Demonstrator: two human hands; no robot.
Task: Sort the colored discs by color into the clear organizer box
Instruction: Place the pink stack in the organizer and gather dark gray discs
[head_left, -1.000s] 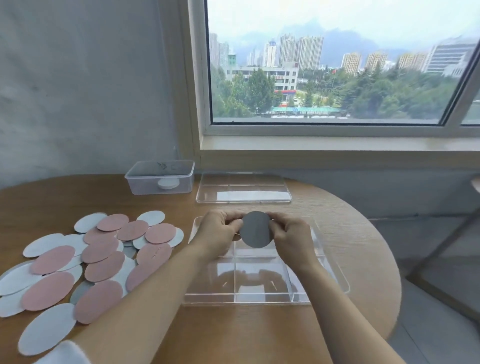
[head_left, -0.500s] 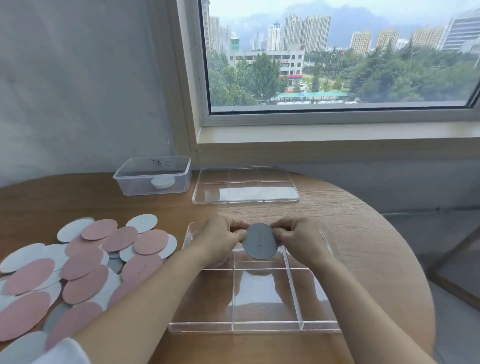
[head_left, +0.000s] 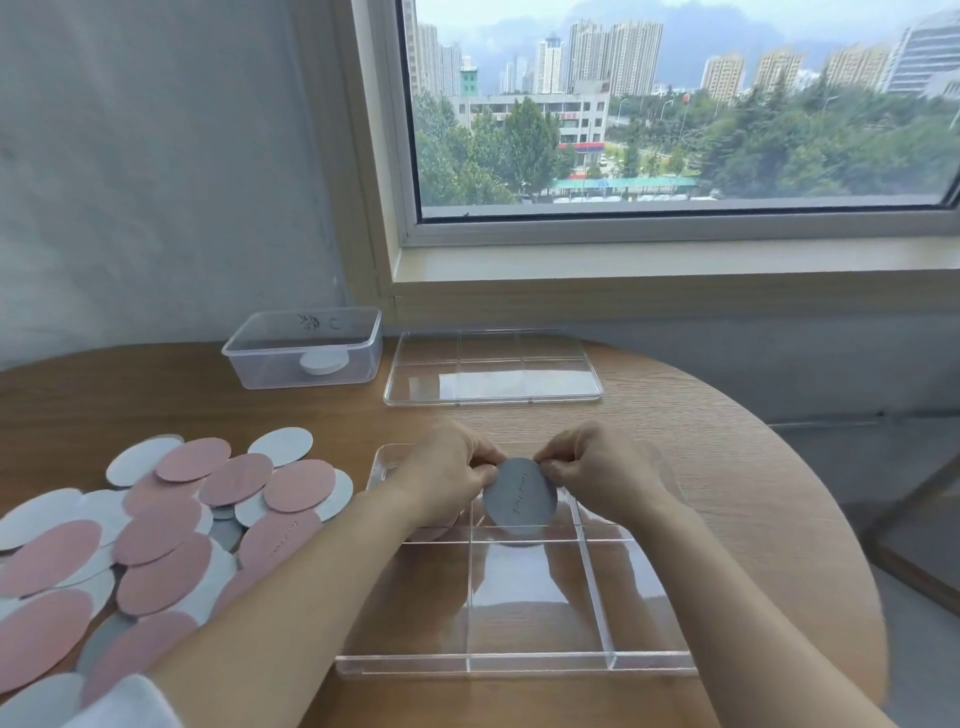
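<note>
**A:** Where is the grey disc (head_left: 519, 501) right now?

**B:** Both hands have it. The left hand (head_left: 447, 478) pinches its upper edge at about 10 o'clock, and the right hand (head_left: 597, 473) pinches it at about 2 o'clock, fingers curled onto the rim. The disc hangs tilted over the far middle compartment of the clear organizer box (head_left: 519, 665). I cannot tell whether its lower edge touches the box floor.

**A:** And the box itself?

**B:** It lies on the round wooden table (head_left: 727, 467), toward 6 o'clock from the table's middle, just in front of the person. Something pink (head_left: 441, 522) shows in its far left compartment, mostly hidden under the left hand.

**A:** Where are the other discs?

**B:** A loose, overlapping pile of pink, white and grey discs (head_left: 156, 530) covers the table at 9 o'clock, just beside the box.

**A:** Anything further back?

**B:** A flat clear lid (head_left: 493, 374) lies at 12 o'clock. At 11 o'clock stands a small clear tub (head_left: 304, 348) with a white round piece (head_left: 323, 362) inside. A window (head_left: 675, 104) is behind both.
</note>
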